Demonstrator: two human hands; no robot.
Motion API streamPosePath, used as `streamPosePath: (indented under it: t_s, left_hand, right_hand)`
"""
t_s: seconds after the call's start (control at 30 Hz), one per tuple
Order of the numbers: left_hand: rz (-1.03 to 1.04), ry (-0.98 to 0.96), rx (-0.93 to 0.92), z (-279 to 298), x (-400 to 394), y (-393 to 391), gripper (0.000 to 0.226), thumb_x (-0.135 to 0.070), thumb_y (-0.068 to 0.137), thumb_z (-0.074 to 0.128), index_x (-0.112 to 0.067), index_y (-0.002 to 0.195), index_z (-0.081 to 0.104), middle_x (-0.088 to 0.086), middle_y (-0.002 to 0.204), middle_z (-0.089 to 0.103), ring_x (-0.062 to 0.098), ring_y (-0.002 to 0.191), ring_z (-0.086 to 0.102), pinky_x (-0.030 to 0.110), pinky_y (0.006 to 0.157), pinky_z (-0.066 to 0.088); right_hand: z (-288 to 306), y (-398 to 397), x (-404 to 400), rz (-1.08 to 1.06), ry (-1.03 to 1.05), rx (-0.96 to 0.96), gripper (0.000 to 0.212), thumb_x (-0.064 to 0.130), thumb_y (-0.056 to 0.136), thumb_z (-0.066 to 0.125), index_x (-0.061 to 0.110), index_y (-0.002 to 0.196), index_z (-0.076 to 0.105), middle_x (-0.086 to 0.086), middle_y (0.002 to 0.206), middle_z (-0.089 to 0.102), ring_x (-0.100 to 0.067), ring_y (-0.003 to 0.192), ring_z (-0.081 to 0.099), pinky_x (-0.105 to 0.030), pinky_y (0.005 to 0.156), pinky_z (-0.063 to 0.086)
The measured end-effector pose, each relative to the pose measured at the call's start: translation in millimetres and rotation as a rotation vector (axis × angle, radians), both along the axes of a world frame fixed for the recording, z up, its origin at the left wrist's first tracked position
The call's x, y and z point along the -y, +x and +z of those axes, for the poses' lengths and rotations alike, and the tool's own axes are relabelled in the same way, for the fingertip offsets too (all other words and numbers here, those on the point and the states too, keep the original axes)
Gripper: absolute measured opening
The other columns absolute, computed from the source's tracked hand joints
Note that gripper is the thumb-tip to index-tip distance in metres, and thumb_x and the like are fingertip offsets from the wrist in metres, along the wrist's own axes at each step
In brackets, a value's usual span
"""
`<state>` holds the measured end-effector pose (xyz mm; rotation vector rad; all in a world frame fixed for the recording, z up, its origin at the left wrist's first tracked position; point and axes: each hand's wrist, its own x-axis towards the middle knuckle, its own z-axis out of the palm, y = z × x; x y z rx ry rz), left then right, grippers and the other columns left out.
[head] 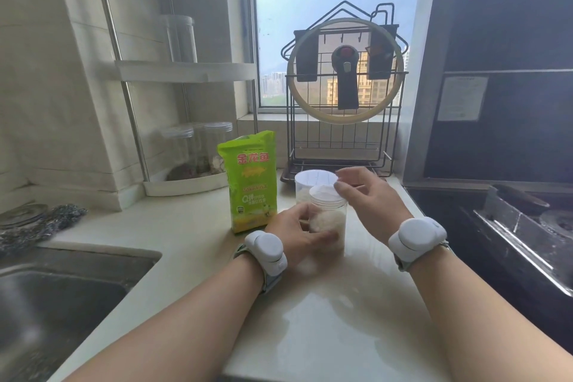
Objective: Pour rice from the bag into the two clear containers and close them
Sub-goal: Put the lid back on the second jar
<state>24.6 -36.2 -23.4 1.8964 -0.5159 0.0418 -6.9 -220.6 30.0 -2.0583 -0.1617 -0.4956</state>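
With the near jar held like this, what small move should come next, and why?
Probably the right hand should turn the clear lid tighter on the near clear plastic container. That container already holds rice, the left hand steadies its side, and the right fingertips are at the lid's edge. I cannot tell whether it is fully closed.
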Motion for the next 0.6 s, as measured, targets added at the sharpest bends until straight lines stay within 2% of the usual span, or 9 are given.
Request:
streamPosePath:
  t_s: [0.03, 0.1, 0.2, 0.3, 0.47, 0.6]
  left_hand:
    - [0.002, -0.012, -0.004, -0.2, -0.3, -0.7, 0.037, -0.042, 0.072, 0.083, -0.03, 0.104, 0.07, -0.003, 0.099, 0.077, 0.013, 0.086, 0.075, 0.032, 0.074, 0.061]
    - [-0.001, -0.031, -0.013, -0.5, -0.7, -1.7, 0.033, -0.037, 0.074, 0.084, -0.03, 0.103, 0.07, 0.001, 0.097, 0.078, 0.015, 0.086, 0.076, 0.034, 0.076, 0.061]
    - [-0.009, -0.033, -0.017, -0.1, -0.3, -2.2, 0.032, -0.037, 0.073, 0.085, -0.032, 0.101, 0.07, -0.001, 0.096, 0.078, 0.014, 0.087, 0.075, 0.034, 0.077, 0.062]
    - [-0.001, -0.001, -0.008, 0.0, -0.8, -1.0, 0.038, -0.044, 0.07, 0.083, -0.032, 0.104, 0.07, -0.004, 0.1, 0.077, 0.015, 0.092, 0.075, 0.039, 0.082, 0.063]
    - [0.004, -0.009, 0.001, -1.0, -0.8, -0.2, 0.037, -0.038, 0.071, 0.084, -0.022, 0.1, 0.068, 0.009, 0.101, 0.075, 0.023, 0.096, 0.075, 0.044, 0.083, 0.061]
    - [-0.004, -0.001, -0.013, -0.5, -1.6, -0.8, 0.036, -0.042, 0.071, 0.084, -0.025, 0.098, 0.068, -0.005, 0.097, 0.075, 0.02, 0.097, 0.075, 0.046, 0.084, 0.06]
  right_hand:
    - [-2.3, 0.2, -2.0, 0.067, -0.012, -0.024, 0.034, 0.045, 0.09, 0.064, 0.037, 0.123, 0.064, 0.017, 0.119, 0.069, -0.007, 0.109, 0.064, -0.032, 0.097, 0.049]
    - [-3.3, -0.9, -5.5, 0.124, -0.044, -0.038, 0.044, 0.048, 0.083, 0.066, 0.04, 0.126, 0.063, 0.018, 0.122, 0.068, -0.005, 0.112, 0.062, -0.032, 0.101, 0.047]
    - [0.7, -3.2, -3.3, 0.048, -0.058, -0.012, 0.045, 0.052, 0.074, 0.061, 0.036, 0.116, 0.065, 0.01, 0.114, 0.066, -0.009, 0.103, 0.063, -0.031, 0.09, 0.049]
    - [3.0, -4.6, -1.6, 0.008, -0.058, 0.008, 0.043, 0.052, 0.075, 0.057, 0.034, 0.114, 0.062, 0.005, 0.109, 0.061, -0.009, 0.101, 0.06, -0.029, 0.082, 0.046]
    - [-2.2, -5.1, -7.4, 0.129, -0.091, -0.025, 0.052, 0.034, 0.08, 0.073, 0.039, 0.13, 0.059, 0.013, 0.126, 0.063, -0.004, 0.115, 0.06, -0.027, 0.1, 0.047]
    - [-5.5, -0.4, -6.0, 0.029, -0.122, 0.008, 0.05, 0.043, 0.077, 0.083, 0.035, 0.12, 0.06, 0.008, 0.116, 0.059, -0.008, 0.1, 0.061, -0.025, 0.089, 0.05]
